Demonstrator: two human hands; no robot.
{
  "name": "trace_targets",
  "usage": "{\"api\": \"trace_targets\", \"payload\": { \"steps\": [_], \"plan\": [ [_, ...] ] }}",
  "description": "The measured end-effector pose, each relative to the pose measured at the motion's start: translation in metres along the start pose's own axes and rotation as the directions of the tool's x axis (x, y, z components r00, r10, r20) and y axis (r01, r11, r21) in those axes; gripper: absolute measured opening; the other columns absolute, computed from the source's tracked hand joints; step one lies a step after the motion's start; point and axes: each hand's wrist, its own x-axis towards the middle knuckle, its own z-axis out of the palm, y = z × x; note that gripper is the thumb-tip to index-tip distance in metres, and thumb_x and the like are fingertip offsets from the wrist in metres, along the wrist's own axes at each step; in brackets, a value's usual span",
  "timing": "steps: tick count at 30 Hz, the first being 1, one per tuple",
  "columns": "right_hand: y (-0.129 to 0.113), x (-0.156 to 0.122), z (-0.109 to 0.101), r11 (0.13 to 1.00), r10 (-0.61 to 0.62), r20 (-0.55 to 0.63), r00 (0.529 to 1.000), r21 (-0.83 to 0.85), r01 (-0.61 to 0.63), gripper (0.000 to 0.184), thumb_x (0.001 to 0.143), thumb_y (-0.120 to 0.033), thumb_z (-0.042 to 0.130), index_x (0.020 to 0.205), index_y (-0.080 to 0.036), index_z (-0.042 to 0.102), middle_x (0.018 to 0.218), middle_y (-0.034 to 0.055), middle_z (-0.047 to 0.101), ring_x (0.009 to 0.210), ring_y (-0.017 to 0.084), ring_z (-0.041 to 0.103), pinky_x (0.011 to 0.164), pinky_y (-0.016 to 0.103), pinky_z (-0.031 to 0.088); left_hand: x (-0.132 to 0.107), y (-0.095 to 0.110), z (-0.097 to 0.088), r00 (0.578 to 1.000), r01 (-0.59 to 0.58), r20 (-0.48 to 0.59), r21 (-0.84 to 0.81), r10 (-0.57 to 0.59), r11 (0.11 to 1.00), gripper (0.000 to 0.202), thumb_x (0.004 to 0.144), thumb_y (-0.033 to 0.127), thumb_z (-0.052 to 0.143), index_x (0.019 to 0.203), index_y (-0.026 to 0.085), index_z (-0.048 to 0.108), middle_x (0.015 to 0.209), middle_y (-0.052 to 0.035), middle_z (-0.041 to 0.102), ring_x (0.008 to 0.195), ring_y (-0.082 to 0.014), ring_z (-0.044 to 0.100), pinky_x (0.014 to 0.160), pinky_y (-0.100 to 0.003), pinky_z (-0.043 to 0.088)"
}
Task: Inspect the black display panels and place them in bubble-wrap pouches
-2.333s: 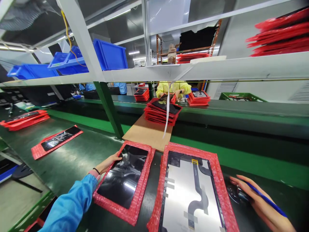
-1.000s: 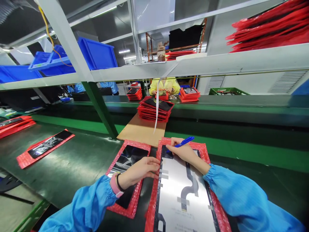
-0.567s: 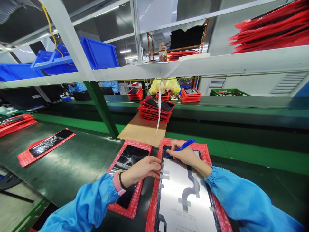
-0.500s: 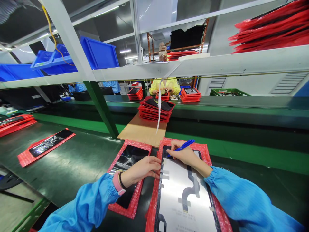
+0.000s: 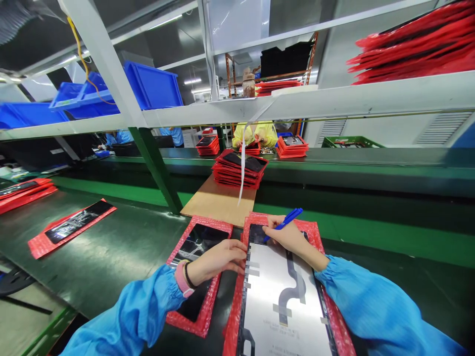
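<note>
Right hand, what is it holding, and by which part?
The right hand pinches a blue pen at its lower end, near the tip.

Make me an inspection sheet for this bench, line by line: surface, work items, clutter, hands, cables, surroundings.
Surface: dark green bench mat, glossy.
Job's things: silver-backed panel lying on red bubble wrap; blue pen.
Clutter: dark-screen panel beside it; another wrapped panel far left; cardboard sheet; stack of wrapped panels.
Hands: right hand holds the pen, tip at the panel's top; left hand open, fingertips at the panel's left edge.
Cables: yellow cable on the upper frame; flex ribbon on the panel's back.
Surroundings: blue bins on the shelf; co-worker in yellow opposite.
</note>
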Motion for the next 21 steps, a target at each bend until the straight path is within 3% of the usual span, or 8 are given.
{"api": "trace_targets", "payload": {
  "steps": [12, 17, 21],
  "plan": [
    [0.002, 0.001, 0.005, 0.999, 0.021, -0.05, 0.999, 0.039, -0.019, 0.031, 0.09, -0.033, 0.059, 0.117, -0.017, 0.059, 0.117, 0.0074, 0.061, 0.096, 0.022, 0.063, 0.08, 0.041, 0.054, 0.007, -0.001, -0.001, 1.0, 0.01, 0.0, 0.048, -0.01, 0.999, 0.023, 0.065, 0.023, 0.073, 0.081, 0.013, 0.059, 0.067, -0.0003, 0.062, 0.061, -0.0105, 0.06, 0.063, -0.027, 0.052],
    [0.003, 0.001, -0.006, 0.979, 0.02, -0.079, 0.997, 0.204, -0.003, 0.029, 0.091, -0.033, 0.059, 0.115, -0.016, 0.059, 0.111, 0.0067, 0.063, 0.089, 0.019, 0.064, 0.074, 0.037, 0.055, 0.01, 0.002, -0.001, 1.0, -0.004, -0.007, 0.103, 0.004, 0.995, 0.031, 0.064, 0.033, 0.077, 0.079, 0.015, 0.056, 0.06, 0.0025, 0.059, 0.053, -0.0104, 0.058, 0.056, -0.026, 0.051],
    [0.005, 0.005, -0.016, 0.921, -0.02, -0.166, 0.986, 0.38, 0.082, 0.025, 0.092, -0.035, 0.057, 0.108, -0.015, 0.06, 0.098, 0.0043, 0.064, 0.075, 0.014, 0.063, 0.064, 0.031, 0.055, 0.012, 0.011, 0.008, 0.999, -0.039, 0.032, 0.142, 0.034, 0.989, 0.03, 0.065, 0.034, 0.077, 0.077, 0.014, 0.057, 0.054, 0.0026, 0.057, 0.044, -0.0112, 0.053, 0.047, -0.025, 0.045]
  ]
}}
